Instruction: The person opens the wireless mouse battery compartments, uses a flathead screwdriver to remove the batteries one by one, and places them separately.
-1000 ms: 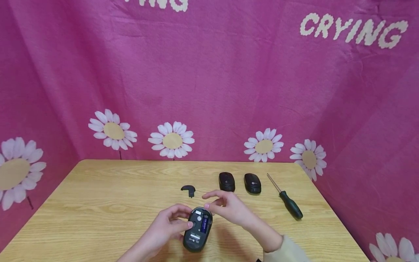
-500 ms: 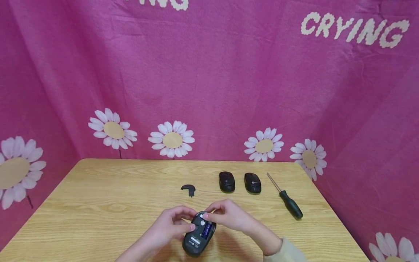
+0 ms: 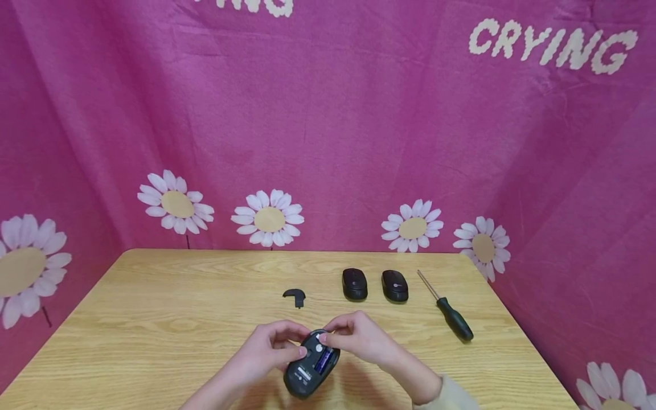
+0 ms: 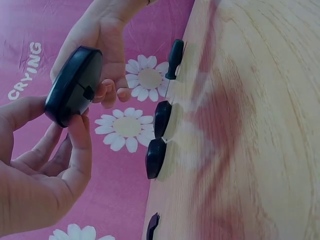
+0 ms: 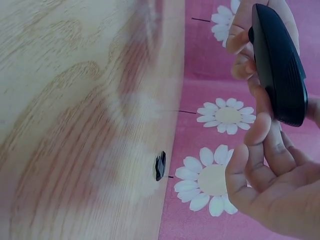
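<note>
both grips curl round the glossy black oval mouse (image 3: 311,364); left hand (image 3: 266,352), right hand (image 3: 361,339).

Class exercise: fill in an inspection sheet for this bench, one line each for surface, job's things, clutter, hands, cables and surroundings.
Surface: wooden table, light grain.
Job's things: black mouse held underside up above the table, its battery bay open; small black cover piece lying apart behind it.
Clutter: two more mice side by side; green-handled screwdriver to their right.
Hands: left hand grips the mouse; right hand has its fingertips curled onto the mouse's far end.
Cables: nothing seen.
Surroundings: pink daisy-print cloth with white lettering.
</note>
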{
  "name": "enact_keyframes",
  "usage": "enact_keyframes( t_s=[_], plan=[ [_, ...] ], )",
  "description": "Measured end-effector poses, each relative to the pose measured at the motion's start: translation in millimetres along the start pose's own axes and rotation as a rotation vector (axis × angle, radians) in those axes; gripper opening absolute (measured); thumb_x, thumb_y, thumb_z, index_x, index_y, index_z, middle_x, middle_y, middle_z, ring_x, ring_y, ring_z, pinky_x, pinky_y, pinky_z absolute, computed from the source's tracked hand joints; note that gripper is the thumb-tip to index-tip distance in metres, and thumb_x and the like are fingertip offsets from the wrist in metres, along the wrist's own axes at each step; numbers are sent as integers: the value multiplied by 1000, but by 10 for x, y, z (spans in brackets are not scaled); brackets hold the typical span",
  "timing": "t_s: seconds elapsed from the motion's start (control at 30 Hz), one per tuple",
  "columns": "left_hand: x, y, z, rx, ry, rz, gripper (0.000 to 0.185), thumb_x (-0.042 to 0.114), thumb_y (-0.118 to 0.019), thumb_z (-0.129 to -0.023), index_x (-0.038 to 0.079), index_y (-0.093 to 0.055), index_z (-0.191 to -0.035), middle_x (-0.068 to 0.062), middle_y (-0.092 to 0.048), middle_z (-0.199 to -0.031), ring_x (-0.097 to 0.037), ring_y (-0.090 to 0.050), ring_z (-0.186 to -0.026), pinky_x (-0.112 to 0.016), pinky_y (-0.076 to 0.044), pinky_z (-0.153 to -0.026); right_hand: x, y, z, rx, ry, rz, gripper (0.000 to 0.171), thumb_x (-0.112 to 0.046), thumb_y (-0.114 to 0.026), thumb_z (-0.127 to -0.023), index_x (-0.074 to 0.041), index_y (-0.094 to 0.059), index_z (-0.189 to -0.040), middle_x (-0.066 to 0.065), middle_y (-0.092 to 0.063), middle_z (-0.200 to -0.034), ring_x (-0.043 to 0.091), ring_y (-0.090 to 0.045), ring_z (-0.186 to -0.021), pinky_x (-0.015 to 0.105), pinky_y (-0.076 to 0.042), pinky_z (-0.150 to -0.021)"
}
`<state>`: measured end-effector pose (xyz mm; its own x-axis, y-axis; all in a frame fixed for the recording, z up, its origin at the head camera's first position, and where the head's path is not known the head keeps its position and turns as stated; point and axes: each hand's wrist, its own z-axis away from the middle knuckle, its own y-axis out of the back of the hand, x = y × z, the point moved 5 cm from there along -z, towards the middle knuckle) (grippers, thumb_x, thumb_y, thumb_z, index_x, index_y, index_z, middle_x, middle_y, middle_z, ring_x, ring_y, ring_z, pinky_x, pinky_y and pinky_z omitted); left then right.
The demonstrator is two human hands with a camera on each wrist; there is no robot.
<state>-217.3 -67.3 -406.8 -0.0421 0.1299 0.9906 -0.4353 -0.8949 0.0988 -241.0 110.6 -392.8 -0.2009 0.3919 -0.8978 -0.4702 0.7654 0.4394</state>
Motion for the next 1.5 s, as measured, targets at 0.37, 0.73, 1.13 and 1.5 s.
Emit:
enact_keyframes(
  t_s=[0.37, 0.73, 1.13, 1.5],
  plan=[
    [58, 66, 55, 169, -126, -87, 39, 20, -67, -88, 4, -57, -122, -13, -63, -112, -19, -61, -93, -33, -55, -72, 49, 106, 44, 139, -42, -74, 28, -19, -65, -86, 6, -68, -98, 10, -70, -76, 7, -61, -66, 21, -50, -65],
    [55, 22, 114, 323, -184, -102, 62, 19, -81, -73, 26, -52, -127, -1, -59, -119, -21, -57, -104, -25, -51, -79, 125, 176, 67, 246, -141, -211, 30, -21, -61, -89, 7, -65, -98, -1, -64, -74, 9, -56, -69, 27, -49, -67],
    [49, -71, 23, 394, -278, -276, 84, 28, -89, -61, 33, -45, -131, 9, -56, -122, -13, -54, -107, -28, -49, -84, 138, 109, 73, 321, -187, -421, 25, -19, -60, -90, 5, -61, -97, -4, -61, -75, 7, -56, -69, 27, -51, -68],
    [41, -121, -90, 329, -275, -272, 78, 37, -86, -64, 34, -44, -130, 6, -56, -127, -14, -53, -113, -35, -48, -94, 110, 48, 64, 301, -166, -449, 24, -20, -59, -91, 3, -59, -98, -4, -62, -80, 8, -58, -75, 26, -51, -69]
  ],
)
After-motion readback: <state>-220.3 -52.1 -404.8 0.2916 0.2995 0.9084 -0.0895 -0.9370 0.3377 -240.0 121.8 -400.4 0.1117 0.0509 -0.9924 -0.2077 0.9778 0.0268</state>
